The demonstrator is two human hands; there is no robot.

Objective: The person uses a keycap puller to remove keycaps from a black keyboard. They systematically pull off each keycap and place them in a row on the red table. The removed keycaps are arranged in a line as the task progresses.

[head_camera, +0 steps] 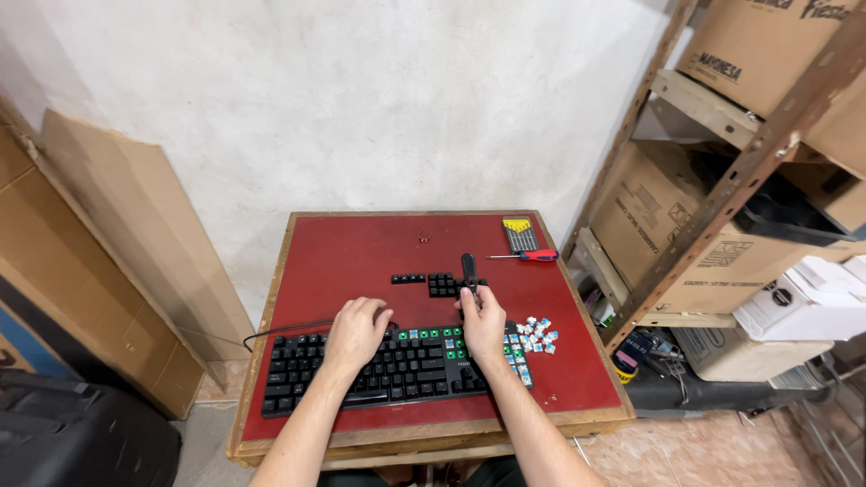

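Your left hand [356, 332] lay palm-down on the upper edge of the black keyboard [361, 370], fingers [372, 311] curled loosely together over the top row; they pressed on the board and clamped nothing.

Your right hand [484, 323] was closed around a slim black handled tool [468, 269], its fingers wrapped tight on the lower part, the rounded upper end sticking out toward 12 o'clock.

The keyboard sat at the 6 o'clock edge of the tabletop [361, 257], a square, matte red surface framed in worn wood. Its right section was stripped of caps, showing green and blue switch tops. A thin black cable [280, 332] ran off at 9 o'clock.

At 3 o'clock of your right hand lay a loose heap of small white-and-blue switches [538, 334]. At 12 o'clock of the keyboard lay black keycaps [442, 285], in a short row and a blocky cluster.

At 1 o'clock on the tabletop lay a red-handled screwdriver [528, 255] beside a small case of bits [520, 234] with a yellow top.
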